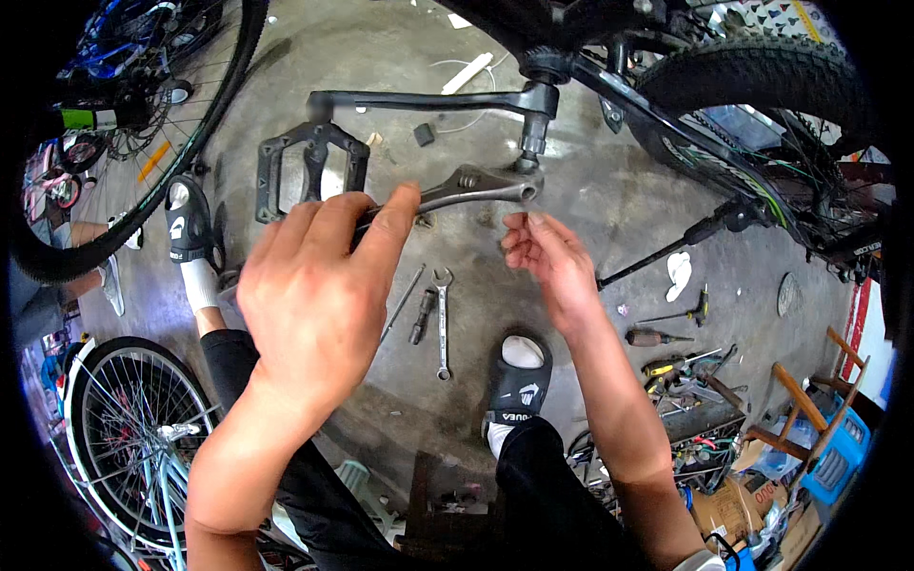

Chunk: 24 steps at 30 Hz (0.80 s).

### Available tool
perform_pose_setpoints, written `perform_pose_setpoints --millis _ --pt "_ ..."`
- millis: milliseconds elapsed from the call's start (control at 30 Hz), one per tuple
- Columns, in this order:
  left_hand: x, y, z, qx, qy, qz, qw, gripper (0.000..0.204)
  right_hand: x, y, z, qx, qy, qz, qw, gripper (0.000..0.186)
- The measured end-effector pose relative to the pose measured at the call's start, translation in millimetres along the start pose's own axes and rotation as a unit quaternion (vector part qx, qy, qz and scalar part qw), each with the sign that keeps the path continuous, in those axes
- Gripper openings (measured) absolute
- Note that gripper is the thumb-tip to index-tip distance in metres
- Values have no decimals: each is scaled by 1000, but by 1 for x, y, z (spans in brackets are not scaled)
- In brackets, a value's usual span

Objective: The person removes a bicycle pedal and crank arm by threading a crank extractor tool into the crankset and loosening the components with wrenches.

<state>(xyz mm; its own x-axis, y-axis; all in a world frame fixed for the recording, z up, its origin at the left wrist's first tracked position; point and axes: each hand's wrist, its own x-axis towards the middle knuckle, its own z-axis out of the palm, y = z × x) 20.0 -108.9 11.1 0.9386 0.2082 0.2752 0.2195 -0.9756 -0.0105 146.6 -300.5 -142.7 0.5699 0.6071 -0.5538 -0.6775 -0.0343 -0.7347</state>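
My left hand (319, 285) is wrapped round a long steel adjustable wrench (466, 190), whose head sits at a cylindrical metal fitting (533, 133) on the bike's bottom bracket (545, 63). A black crank arm (419, 101) runs left from there to a black platform pedal (269, 171). My right hand (547, 257) is just below the wrench head, fingers curled and thumb close to the index finger; what they hold, if anything, I cannot make out. On the floor between my arms lie a combination spanner (443, 328), a thin rod (400, 305) and a dark cylindrical tool (421, 316).
Bike wheels stand upper left (238, 86), lower left (81, 419) and upper right (743, 71). A kickstand (657, 247) angles down at right. Scattered tools (681, 366), cardboard (724, 509) and a blue plastic stool (838, 447) fill the lower right. Another person's foot (111, 281) shows at left.
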Motion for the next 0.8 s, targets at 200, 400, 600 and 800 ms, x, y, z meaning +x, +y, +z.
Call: perform_pose_setpoints --millis 200,400,600,800 --pt "-13 -2 20 -26 -2 -19 999 44 -1 3 -10 3 13 -5 1000 36" --pt "-28 14 45 -83 10 -90 992 39 0 -6 -10 -9 20 -15 1000 35" --pt "-34 8 90 -149 64 -107 981 39 6 -21 -2 -7 -6 -47 999 34" --pt "-30 3 112 -190 79 -105 973 37 4 -35 9 -11 -8 -98 995 32"
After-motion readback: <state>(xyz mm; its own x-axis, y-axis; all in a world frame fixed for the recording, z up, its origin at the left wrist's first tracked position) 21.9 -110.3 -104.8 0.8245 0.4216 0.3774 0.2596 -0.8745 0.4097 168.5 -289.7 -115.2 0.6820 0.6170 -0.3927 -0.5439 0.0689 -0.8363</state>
